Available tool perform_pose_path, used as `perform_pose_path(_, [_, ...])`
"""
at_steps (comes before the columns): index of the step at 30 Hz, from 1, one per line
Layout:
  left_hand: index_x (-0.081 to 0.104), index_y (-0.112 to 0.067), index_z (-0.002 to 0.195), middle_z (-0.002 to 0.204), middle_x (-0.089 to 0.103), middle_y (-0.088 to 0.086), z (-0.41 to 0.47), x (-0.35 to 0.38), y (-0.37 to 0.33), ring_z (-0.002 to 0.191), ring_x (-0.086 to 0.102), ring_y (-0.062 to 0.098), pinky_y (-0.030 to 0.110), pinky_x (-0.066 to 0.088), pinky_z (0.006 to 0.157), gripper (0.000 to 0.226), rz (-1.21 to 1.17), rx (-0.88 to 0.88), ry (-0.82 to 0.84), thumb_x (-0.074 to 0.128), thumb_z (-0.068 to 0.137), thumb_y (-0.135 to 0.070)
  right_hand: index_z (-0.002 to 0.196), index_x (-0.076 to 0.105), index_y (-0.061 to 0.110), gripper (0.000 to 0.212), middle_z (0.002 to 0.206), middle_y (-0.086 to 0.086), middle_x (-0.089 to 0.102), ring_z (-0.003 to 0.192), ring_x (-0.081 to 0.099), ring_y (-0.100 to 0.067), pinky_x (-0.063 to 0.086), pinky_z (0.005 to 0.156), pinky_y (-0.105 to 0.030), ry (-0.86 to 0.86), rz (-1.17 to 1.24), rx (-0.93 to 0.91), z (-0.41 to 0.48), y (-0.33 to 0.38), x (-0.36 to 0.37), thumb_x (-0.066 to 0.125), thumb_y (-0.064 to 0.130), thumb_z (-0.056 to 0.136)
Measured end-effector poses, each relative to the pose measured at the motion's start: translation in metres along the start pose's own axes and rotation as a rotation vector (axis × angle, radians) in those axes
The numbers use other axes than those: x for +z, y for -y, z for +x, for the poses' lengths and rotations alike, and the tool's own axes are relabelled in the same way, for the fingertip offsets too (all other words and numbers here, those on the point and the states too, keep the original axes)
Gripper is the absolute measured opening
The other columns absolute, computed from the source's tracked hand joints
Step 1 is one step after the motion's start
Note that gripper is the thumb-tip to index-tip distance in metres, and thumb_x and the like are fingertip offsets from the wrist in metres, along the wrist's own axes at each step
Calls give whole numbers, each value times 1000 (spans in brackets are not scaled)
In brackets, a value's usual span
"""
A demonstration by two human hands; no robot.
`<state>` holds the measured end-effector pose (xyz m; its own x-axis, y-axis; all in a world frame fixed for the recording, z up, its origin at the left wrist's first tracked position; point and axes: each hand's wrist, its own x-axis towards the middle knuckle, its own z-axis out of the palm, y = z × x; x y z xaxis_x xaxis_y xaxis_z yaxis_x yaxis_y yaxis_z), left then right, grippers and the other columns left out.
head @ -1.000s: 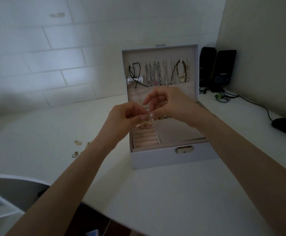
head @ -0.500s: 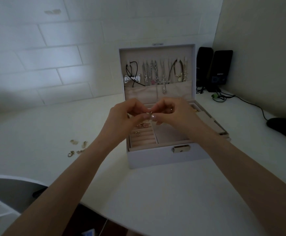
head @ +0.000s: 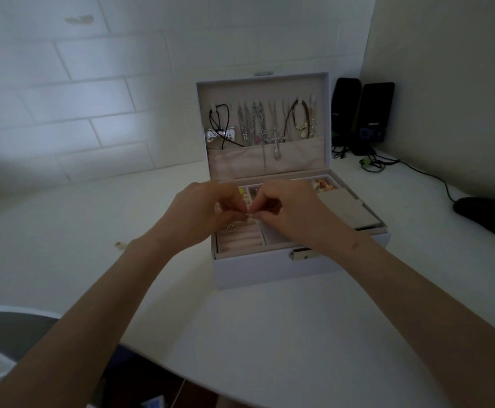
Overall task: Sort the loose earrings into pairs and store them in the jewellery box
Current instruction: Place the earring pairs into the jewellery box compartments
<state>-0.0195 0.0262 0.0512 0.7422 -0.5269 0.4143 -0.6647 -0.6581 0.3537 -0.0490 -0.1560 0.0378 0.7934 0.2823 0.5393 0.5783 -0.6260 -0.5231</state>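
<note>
Open on the smooth white tabletop [head: 270, 334]: a rectangular jewellery box [head: 270, 270] in pale, leather-like covering, with a square metal latch [head: 303, 254] on the front wall and soft beige lining. Upright lid [head: 262, 85] hung with necklaces [head: 275, 136] (dark cords, silvery chains, a cross pendant) above a gathered fabric pocket. In the front-left compartment, padded ring rolls [head: 242, 239] in ridged rows, one round flower-like earring [head: 231, 229] tucked among them. At the right, a flat grey rectangular pad [head: 346, 209] lying over the compartments.

Just above the rolls, left hand [head: 202, 213] and right hand [head: 287, 210] knuckle to knuckle, fingers curled, both pinching a tiny glinting piece, probably an earring [head: 249, 214], too small to make out in shape.

Lower over the box than half a second ago, closer to the rolls. Only one loose earring [head: 118, 244] showing on the tabletop by the left wrist, against four before, with the forearm now across that spot.

In the corner, two glossy black speakers [head: 373, 113], white lettering on the nearer one too blurred to read. At the right edge, a dark rounded mouse [head: 488, 216] on a thin black cable [head: 423, 172].
</note>
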Motion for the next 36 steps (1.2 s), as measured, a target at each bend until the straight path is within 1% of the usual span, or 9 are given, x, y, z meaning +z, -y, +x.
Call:
perform_pose_path(3, [71,-22,81,73,43,-23,0,0,1,76,43,9,17,32,64,11,84,26,3,77,73,-26,80,71,8,9,82,-3,64,73,53,-8,44,67,-19,34,-112,-54,0,-1,2,70,0,74])
perform_pose_path(6, [70,-19,75,68,45,-24,0,4,8,70,41,7,15,31,64,10,56,99,-11,79,71,-21,79,71,9,7,83,-5,63,78,58,-18,49,72,-37,68,-199,-75,-1,-2,4,71,4,74])
perform_pose_path(8, [69,-24,73,68,48,-22,2,7,12,71,44,2,17,32,64,11,6,90,-2,79,70,-22,80,71,10,7,86,-7,63,81,59,-21,49,75,-40,78,-204,-49,0,0,4,71,6,75])
perform_pose_path(11, [65,-31,71,68,49,-18,3,10,13,73,45,1,19,32,64,16,-51,64,-10,79,70,-23,79,70,12,8,84,-6,61,76,57,-20,50,73,-41,87,-147,-13,0,-1,4,74,9,73])
perform_pose_path(15, [65,-29,71,68,49,-19,4,14,13,73,44,-4,11,31,64,16,-106,69,-18,78,70,-19,77,68,15,15,82,-4,58,74,56,-18,50,72,-42,89,-142,54,2,-2,4,80,20,70])
perform_pose_path(19, [64,-30,70,68,50,-19,4,15,14,73,45,-4,10,32,64,17,-188,73,-30,78,68,-20,80,69,15,12,86,-3,59,78,55,-18,49,74,-42,91,-200,56,1,-1,4,76,22,74])
perform_pose_path(23, [67,-25,73,70,54,-15,3,14,16,72,46,-1,10,33,64,7,-227,64,-44,72,67,-26,82,66,17,3,87,2,60,76,52,-11,49,71,-39,51,-256,16,-1,-1,4,67,17,80])
perform_pose_path(31, [65,-29,72,75,55,-9,0,14,15,72,47,0,6,32,68,21,-291,39,-56,76,72,-12,82,59,7,5,77,-4,63,70,56,-17,49,66,-39,51,-139,-38,-3,2,5,61,4,79])
perform_pose_path(36, [66,-34,70,72,56,-21,1,15,18,73,47,-1,12,33,71,7,-229,86,-55,70,65,-33,85,64,8,12,80,1,63,73,54,-11,48,69,-29,73,-76,-18,-2,1,6,61,-2,78])
